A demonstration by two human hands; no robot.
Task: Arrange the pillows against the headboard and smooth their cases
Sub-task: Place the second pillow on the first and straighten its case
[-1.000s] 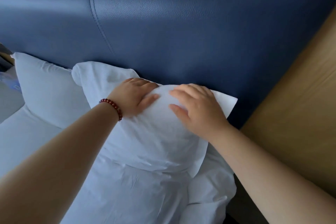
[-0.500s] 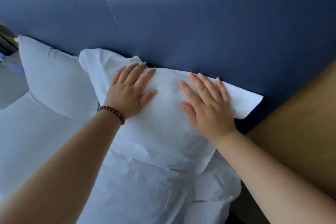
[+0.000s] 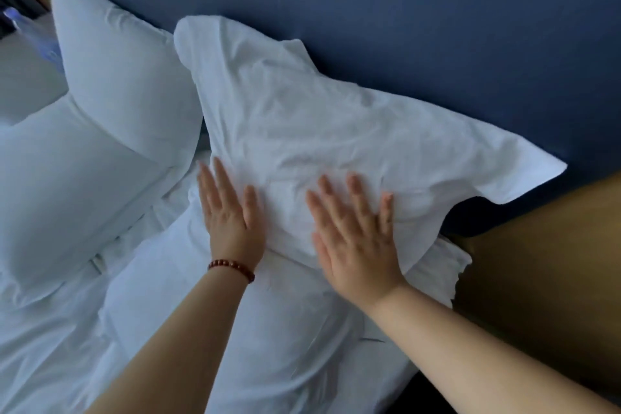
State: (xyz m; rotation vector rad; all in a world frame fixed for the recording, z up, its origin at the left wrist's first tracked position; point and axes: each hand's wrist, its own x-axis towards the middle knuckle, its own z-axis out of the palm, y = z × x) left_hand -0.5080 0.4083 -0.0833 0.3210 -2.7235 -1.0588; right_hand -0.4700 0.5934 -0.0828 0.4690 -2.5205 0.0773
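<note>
Observed: wrinkled pillow (image 3: 336, 118) against blue headboard (image 3: 437, 27), long axis along it, free corner pointing right. Pressed at near edge beneath left hand (image 3: 232, 222) and right hand (image 3: 356, 245), fingers (image 3: 356, 198) straight, flat, gripping nothing.

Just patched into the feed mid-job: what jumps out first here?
The left hand, with a red bead bracelet at its wrist, and the right hand lie flat on the near edge of a creased white pillow in the middle. It leans on the blue headboard behind. A smoother second pillow stands to its left.
</note>
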